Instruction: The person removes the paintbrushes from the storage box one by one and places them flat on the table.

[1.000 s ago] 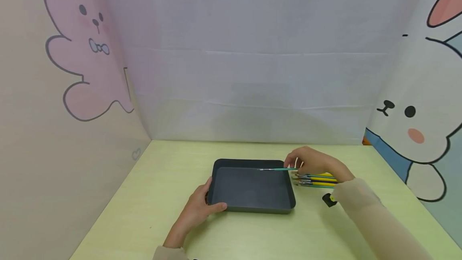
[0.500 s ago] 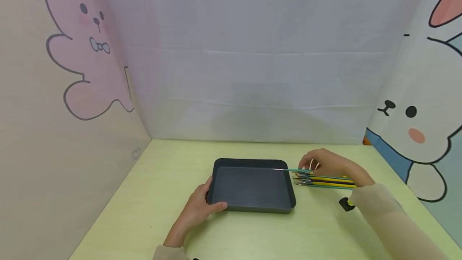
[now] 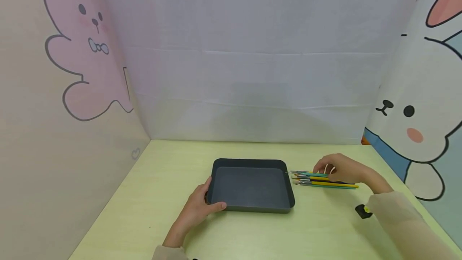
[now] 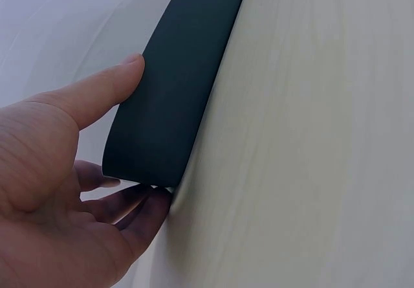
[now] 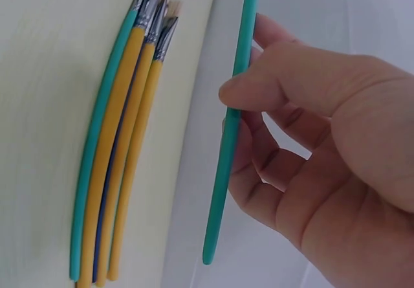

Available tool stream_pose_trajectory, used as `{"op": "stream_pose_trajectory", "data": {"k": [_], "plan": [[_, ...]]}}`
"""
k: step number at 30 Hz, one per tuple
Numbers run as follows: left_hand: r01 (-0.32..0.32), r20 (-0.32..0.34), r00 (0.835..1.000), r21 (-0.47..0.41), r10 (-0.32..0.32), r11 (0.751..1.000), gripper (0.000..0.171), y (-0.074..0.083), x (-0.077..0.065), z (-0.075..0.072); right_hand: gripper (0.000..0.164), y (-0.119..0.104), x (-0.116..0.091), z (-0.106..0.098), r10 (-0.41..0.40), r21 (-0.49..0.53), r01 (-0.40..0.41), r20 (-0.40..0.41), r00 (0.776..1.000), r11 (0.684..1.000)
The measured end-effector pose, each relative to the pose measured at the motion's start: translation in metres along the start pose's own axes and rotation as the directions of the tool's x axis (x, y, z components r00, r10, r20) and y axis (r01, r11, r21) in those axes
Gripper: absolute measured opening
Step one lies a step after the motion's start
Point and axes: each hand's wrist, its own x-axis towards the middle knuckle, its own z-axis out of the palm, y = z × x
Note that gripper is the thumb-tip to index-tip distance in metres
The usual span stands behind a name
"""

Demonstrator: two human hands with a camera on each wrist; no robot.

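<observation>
A dark grey rectangular tray [image 3: 251,186] lies on the table. My left hand [image 3: 195,208] grips its near left corner; in the left wrist view the thumb lies against one tray wall [image 4: 174,87] and the fingers curl in at the corner's end. My right hand [image 3: 341,168] pinches a green-handled paintbrush [image 5: 223,165] between thumb and fingers, its bristle end pointing left toward the tray. Under and beside that hand, several more paintbrushes [image 3: 326,184] with yellow, green and blue handles lie side by side to the right of the tray, bristles toward it.
The pale yellow table [image 3: 173,168] meets a white cloth backdrop [image 3: 252,71] behind the tray. Side panels carry a pink cartoon animal [image 3: 90,59] on the left and a white rabbit [image 3: 415,127] on the right. A small black object [image 3: 363,211] shows by the right sleeve.
My right hand has moved right and slightly down with the green paintbrush, from over the tray's right part to over the other brushes. The left hand and tray have stayed put.
</observation>
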Motion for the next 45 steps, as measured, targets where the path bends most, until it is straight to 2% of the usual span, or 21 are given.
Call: {"op": "stream_pose_trajectory", "data": {"k": [15,24,34,45], "plan": [[-0.006,0.003,1.0,-0.006,0.006,1.0,0.11,0.001,0.0,0.0,0.038,0.033,-0.024,0.019,-0.048,0.029,0.049,-0.047,0.998,0.998],[-0.012,0.006,1.0,-0.02,0.012,1.0,0.109,0.001,-0.001,-0.001,0.039,0.047,-0.029,0.034,-0.072,0.075,0.077,-0.067,0.995,0.994],[-0.018,0.01,1.0,-0.017,0.018,1.0,0.109,0.0,0.0,0.0,0.04,0.052,-0.029,0.043,-0.12,0.029,0.125,-0.132,0.984,0.992],[-0.019,0.011,1.0,-0.021,0.02,1.0,0.109,-0.001,0.0,0.0,0.042,0.049,-0.027,0.049,-0.085,-0.04,0.08,-0.164,0.983,0.996]]}}
